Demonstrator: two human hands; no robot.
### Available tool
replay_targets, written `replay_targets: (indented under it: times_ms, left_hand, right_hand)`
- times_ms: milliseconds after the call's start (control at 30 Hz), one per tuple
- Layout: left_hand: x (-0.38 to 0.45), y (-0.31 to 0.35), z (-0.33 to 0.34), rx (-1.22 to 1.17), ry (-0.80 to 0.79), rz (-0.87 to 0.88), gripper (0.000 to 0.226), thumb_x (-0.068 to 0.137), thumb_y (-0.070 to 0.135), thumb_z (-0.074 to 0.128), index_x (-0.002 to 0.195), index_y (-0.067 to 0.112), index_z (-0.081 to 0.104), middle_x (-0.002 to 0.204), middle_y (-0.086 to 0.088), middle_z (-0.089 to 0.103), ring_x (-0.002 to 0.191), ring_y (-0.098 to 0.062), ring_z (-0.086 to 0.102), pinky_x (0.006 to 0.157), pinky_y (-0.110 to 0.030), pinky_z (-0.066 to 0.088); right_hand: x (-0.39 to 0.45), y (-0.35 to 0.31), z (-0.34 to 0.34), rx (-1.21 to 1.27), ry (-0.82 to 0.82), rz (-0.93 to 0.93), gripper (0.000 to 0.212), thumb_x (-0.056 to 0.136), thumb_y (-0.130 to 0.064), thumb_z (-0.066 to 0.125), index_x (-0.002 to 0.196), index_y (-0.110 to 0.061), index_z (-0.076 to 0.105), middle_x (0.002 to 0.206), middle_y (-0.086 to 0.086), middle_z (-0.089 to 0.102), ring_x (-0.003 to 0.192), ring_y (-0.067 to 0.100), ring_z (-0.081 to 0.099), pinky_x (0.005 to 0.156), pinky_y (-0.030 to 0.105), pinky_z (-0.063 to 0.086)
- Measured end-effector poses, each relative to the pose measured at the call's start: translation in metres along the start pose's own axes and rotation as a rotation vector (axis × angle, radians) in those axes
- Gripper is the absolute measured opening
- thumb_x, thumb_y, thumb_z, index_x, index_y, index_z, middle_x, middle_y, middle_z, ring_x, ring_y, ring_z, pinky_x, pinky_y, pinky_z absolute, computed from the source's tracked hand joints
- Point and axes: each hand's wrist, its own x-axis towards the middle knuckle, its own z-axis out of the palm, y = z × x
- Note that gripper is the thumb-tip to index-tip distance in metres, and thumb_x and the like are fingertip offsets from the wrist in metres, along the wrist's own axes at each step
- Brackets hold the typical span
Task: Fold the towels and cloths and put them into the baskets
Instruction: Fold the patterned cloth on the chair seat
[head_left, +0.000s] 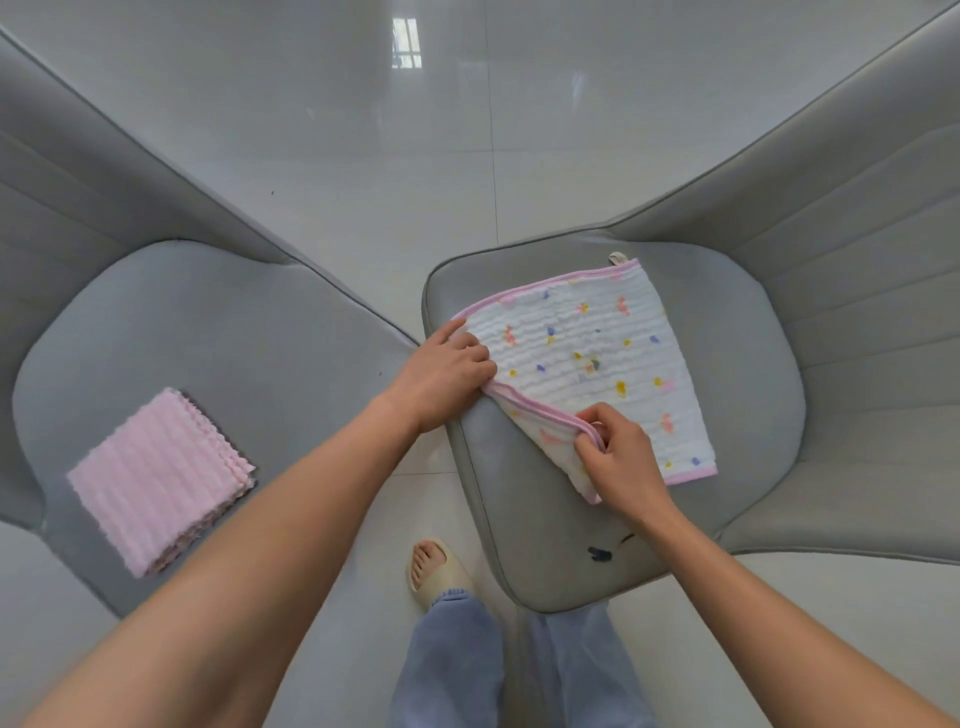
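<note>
A white cloth (587, 353) with a pink border and small coloured prints lies on the seat of the right grey chair (524, 540). My left hand (447, 371) presses and grips its left edge where the fold begins. My right hand (615, 454) pinches the pink-edged near corner, which is lifted and folded over. On the seat of the left grey chair (218, 322) rests a stack of folded pink ribbed cloths (158, 480). No basket is in view.
White glossy floor tiles (395, 171) run between the two chairs. My foot in a beige slipper (434, 571) and my blue trouser legs stand in front of the right chair. A black mark (602, 553) sits on that chair's near edge.
</note>
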Motion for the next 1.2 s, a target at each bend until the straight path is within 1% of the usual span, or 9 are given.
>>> replay_targets:
  times_ms: [200, 300, 433, 500, 633, 733, 900, 1033, 1200]
  left_hand:
    - [0.008, 0.009, -0.016, 0.104, -0.261, 0.013, 0.019, 0.093, 0.009, 0.045, 0.094, 0.02, 0.06, 0.092, 0.001, 0.065, 0.1, -0.021, 0.061, 0.121, -0.039, 0.009]
    - [0.003, 0.024, -0.031, 0.097, -0.436, 0.05, 0.025, 0.094, 0.007, 0.039, 0.107, 0.018, 0.056, 0.109, -0.002, 0.064, 0.11, -0.022, 0.059, 0.119, -0.036, 0.016]
    - [-0.005, 0.045, -0.059, -0.166, -0.558, -0.099, 0.016, 0.096, 0.014, 0.041, 0.109, 0.015, 0.049, 0.101, -0.01, 0.063, 0.09, -0.032, 0.06, 0.07, -0.034, 0.042]
    - [-0.005, 0.053, -0.075, -0.345, -0.666, -0.196, 0.02, 0.098, 0.023, 0.044, 0.111, 0.013, 0.055, 0.106, -0.009, 0.063, 0.094, -0.028, 0.057, 0.07, -0.029, 0.036]
    - [-0.001, 0.074, -0.106, -0.602, -0.993, -0.22, 0.026, 0.093, 0.039, 0.059, 0.104, 0.017, 0.068, 0.099, 0.002, 0.065, 0.085, -0.014, 0.054, 0.076, -0.023, 0.039]
    - [0.004, 0.088, -0.118, -0.773, -1.123, -0.253, 0.022, 0.085, 0.043, 0.069, 0.094, 0.023, 0.072, 0.08, 0.013, 0.065, 0.07, -0.002, 0.056, 0.072, -0.015, 0.046]
    - [0.017, 0.079, -0.112, -0.733, -0.983, -0.34, 0.016, 0.082, 0.02, 0.074, 0.096, 0.012, 0.071, 0.065, 0.015, 0.061, 0.061, 0.0, 0.054, 0.058, -0.014, 0.043]
    - [0.036, 0.073, -0.09, -0.229, -0.62, -0.429, 0.016, 0.091, 0.022, 0.056, 0.102, 0.016, 0.067, 0.102, -0.006, 0.067, 0.098, -0.027, 0.062, 0.069, -0.029, 0.042]
    - [0.057, 0.061, -0.059, -0.374, -0.265, -0.619, 0.019, 0.085, -0.003, 0.046, 0.091, 0.005, 0.062, 0.097, -0.021, 0.066, 0.094, -0.038, 0.063, 0.069, -0.035, 0.043]
  right_hand:
    - [-0.008, 0.005, -0.027, -0.193, -0.059, -0.037, 0.023, 0.09, -0.005, 0.058, 0.106, -0.011, 0.073, 0.094, 0.0, 0.072, 0.087, 0.018, 0.064, 0.078, 0.03, 0.047]
    - [-0.018, 0.002, -0.036, -0.2, -0.165, -0.02, 0.028, 0.087, 0.007, 0.052, 0.094, -0.008, 0.074, 0.074, -0.004, 0.065, 0.072, 0.015, 0.06, 0.073, 0.025, 0.045]
    - [-0.024, -0.008, -0.057, -0.145, -0.205, 0.067, 0.025, 0.075, 0.013, 0.047, 0.068, -0.006, 0.061, 0.067, 0.01, 0.058, 0.075, 0.026, 0.064, 0.074, 0.035, 0.056]
    - [-0.024, -0.017, -0.075, -0.246, -0.405, 0.111, 0.026, 0.071, 0.01, 0.052, 0.06, -0.014, 0.052, 0.06, 0.001, 0.047, 0.065, 0.014, 0.057, 0.063, 0.023, 0.048]
    - [-0.036, -0.038, -0.113, -0.112, -1.017, 0.458, 0.036, 0.078, 0.009, 0.064, 0.057, -0.014, 0.046, 0.06, 0.001, 0.034, 0.059, 0.013, 0.048, 0.071, 0.032, 0.059]
    - [-0.035, -0.055, -0.141, -0.169, -1.195, 0.564, 0.011, 0.077, -0.001, 0.075, 0.075, -0.006, 0.066, 0.063, 0.005, 0.054, 0.059, 0.014, 0.056, 0.062, 0.03, 0.059]
    - [-0.003, -0.04, -0.155, -0.311, -0.762, 0.405, 0.011, 0.076, -0.008, 0.078, 0.071, -0.008, 0.068, 0.068, 0.008, 0.055, 0.063, 0.021, 0.06, 0.067, 0.036, 0.061]
    - [0.028, -0.013, -0.142, -0.411, -0.242, 0.176, 0.008, 0.082, -0.002, 0.064, 0.08, -0.003, 0.072, 0.074, 0.015, 0.066, 0.074, 0.028, 0.067, 0.07, 0.035, 0.052]
    - [0.059, 0.012, -0.13, -0.403, 0.032, -0.005, 0.013, 0.082, 0.001, 0.055, 0.083, -0.003, 0.068, 0.084, 0.023, 0.068, 0.085, 0.038, 0.062, 0.07, 0.037, 0.043]
